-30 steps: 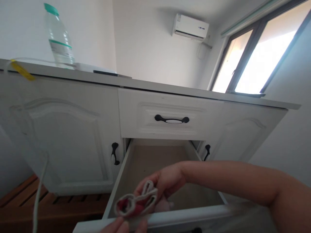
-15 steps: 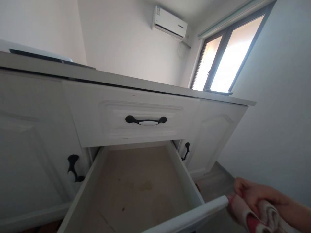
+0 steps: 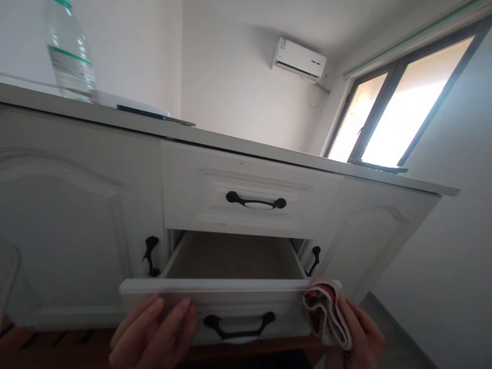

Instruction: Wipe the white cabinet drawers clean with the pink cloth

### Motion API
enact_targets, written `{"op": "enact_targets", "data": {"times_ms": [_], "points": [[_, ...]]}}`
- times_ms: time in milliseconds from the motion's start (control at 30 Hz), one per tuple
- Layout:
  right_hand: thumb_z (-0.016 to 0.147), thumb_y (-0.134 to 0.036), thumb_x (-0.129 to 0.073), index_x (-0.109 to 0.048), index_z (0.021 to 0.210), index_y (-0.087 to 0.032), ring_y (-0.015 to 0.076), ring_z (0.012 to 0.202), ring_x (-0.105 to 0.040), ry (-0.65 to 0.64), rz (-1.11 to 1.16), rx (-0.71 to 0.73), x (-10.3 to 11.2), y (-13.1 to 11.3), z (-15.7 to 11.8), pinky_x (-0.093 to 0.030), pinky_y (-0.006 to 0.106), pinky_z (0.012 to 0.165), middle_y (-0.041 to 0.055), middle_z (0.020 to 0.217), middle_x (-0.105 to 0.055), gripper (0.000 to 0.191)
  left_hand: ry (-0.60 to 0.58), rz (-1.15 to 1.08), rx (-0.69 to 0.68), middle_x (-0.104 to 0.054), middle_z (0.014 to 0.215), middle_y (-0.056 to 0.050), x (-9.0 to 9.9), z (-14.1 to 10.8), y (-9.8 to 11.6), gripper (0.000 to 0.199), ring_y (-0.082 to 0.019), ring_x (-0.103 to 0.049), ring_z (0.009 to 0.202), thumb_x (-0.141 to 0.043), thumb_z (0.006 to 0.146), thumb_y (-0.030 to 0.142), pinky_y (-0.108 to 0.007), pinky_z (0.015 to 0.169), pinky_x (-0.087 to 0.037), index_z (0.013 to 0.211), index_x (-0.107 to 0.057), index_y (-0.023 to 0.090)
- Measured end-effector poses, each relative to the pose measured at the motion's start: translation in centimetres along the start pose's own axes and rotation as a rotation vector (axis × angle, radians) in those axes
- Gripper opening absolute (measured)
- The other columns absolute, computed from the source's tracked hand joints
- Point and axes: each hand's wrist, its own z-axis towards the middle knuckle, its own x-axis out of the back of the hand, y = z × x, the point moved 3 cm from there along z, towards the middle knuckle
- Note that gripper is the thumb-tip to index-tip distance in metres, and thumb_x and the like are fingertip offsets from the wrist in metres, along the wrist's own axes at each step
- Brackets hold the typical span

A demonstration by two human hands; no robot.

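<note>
The lower drawer (image 3: 234,286) of a white cabinet stands partly pulled out, its inside only partly visible. Against the left part of its front panel lie the fingers of my left hand (image 3: 154,333), extended and somewhat apart, holding nothing. My right hand (image 3: 363,333) grips a folded red-and-white cloth (image 3: 326,312) at the panel's right end, and the cloth touches the top corner there. Between both hands is the drawer's black handle (image 3: 240,330), with neither hand on it.
Above is a closed drawer with a black-and-white handle (image 3: 257,202). Cabinet doors (image 3: 77,220) flank the drawers. On the countertop (image 3: 246,145) stand a clear bottle (image 3: 71,56) and a flat white item (image 3: 130,105) at left, with a dark flat object (image 3: 378,166) at right.
The drawer has slid inward and shows less of its inside. My left hand has come into view on its front. The cloth in my right hand is still at the right corner.
</note>
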Motion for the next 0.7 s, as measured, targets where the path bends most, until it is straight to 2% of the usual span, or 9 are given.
{"op": "enact_targets", "data": {"times_ms": [67,100,233,300,400,467,567,667,700], "points": [[0.092,-0.041,-0.056,-0.062,0.136,-0.023,0.0342,0.105,-0.059,0.041,-0.001,0.001,-1.6,0.1,1.5,-0.045,0.051,0.091,0.0173,0.122,-0.061,0.047,-0.009,0.048,-0.011,-0.062,0.111,-0.010,-0.6,0.7,0.3,0.053,-0.027,-0.064,0.109,-0.082,0.072,0.015,-0.035,0.091,-0.056,0.121,-0.065,0.024],[0.092,-0.040,-0.057,-0.063,0.134,-0.021,0.0348,0.106,-0.058,0.074,-0.008,-0.014,-2.3,0.2,2.3,-0.044,0.052,0.093,0.0178,0.120,-0.062,0.047,-0.064,0.070,-0.010,-0.061,0.121,-0.014,-0.8,0.6,0.5,0.062,-0.031,-0.060,0.119,-0.080,0.075,0.012,-0.039,0.096,-0.055,0.132,-0.058,0.023],[0.094,-0.031,-0.053,-0.067,0.129,-0.016,0.0357,0.111,-0.056,0.211,-0.048,-0.030,-4.7,-0.6,5.0,-0.041,0.055,0.098,0.0179,0.112,-0.062,0.041,-0.380,0.160,-0.116,-0.051,0.146,-0.017,-1.1,-0.9,0.9,0.070,-0.034,-0.042,0.142,-0.064,0.087,0.012,-0.039,0.109,-0.046,0.151,-0.040,0.024],[0.095,-0.023,-0.047,-0.064,0.132,-0.017,0.0332,0.111,-0.055,0.143,0.004,0.024,-6.7,-2.0,5.7,-0.043,0.054,0.096,0.0171,0.117,-0.059,0.041,-0.478,0.170,-0.106,-0.042,0.155,-0.016,-1.5,-1.2,0.8,0.067,-0.034,-0.036,0.145,-0.059,0.090,0.015,-0.038,0.110,-0.046,0.153,-0.036,0.023],[0.096,-0.017,-0.045,-0.059,0.138,-0.021,0.0290,0.113,-0.053,-0.061,0.119,0.158,-10.0,-4.6,5.4,-0.043,0.050,0.096,0.0151,0.126,-0.055,0.044,-0.583,0.127,-0.036,-0.033,0.161,-0.012,-2.8,-1.0,0.3,0.067,-0.032,-0.030,0.148,-0.051,0.094,0.019,-0.038,0.111,-0.046,0.156,-0.027,0.024],[0.095,-0.016,-0.046,-0.061,0.134,-0.022,0.0281,0.114,-0.053,-0.110,0.154,0.222,-11.6,-5.8,5.2,-0.043,0.048,0.095,0.0137,0.126,-0.055,0.042,-0.646,0.108,0.001,-0.030,0.162,-0.011,-3.4,-1.8,-0.3,0.068,-0.030,-0.029,0.149,-0.050,0.094,0.020,-0.039,0.111,-0.046,0.157,-0.024,0.026],[0.095,-0.017,-0.048,-0.070,0.118,-0.020,0.0266,0.103,-0.055,0.008,0.155,0.243,-13.2,-6.6,6.5,-0.042,0.045,0.088,0.0128,0.117,-0.058,0.033,-0.682,0.156,0.106,-0.033,0.161,-0.012,-2.8,-5.9,-2.2,0.072,-0.029,-0.034,0.147,-0.050,0.093,0.022,-0.039,0.108,-0.049,0.158,-0.020,0.025],[0.095,-0.025,-0.051,-0.072,0.109,-0.015,0.0270,0.094,-0.056,0.132,0.107,0.249,-14.3,-7.4,9.1,-0.041,0.045,0.085,0.0135,0.106,-0.060,0.027,-0.671,0.225,0.091,-0.049,0.151,-0.008,-0.3,-12.3,-4.8,0.080,-0.024,-0.050,0.136,-0.053,0.086,0.021,-0.032,0.100,-0.054,0.158,-0.019,0.032],[0.096,-0.029,-0.051,-0.072,0.108,-0.015,0.0278,0.094,-0.056,0.152,0.064,0.259,-14.7,-7.8,9.9,-0.041,0.046,0.085,0.0140,0.104,-0.061,0.028,-0.622,0.256,0.093,-0.058,0.143,-0.005,0.8,-14.2,-5.7,0.085,-0.022,-0.059,0.127,-0.055,0.083,0.020,-0.028,0.094,-0.056,0.157,-0.016,0.036]]}}
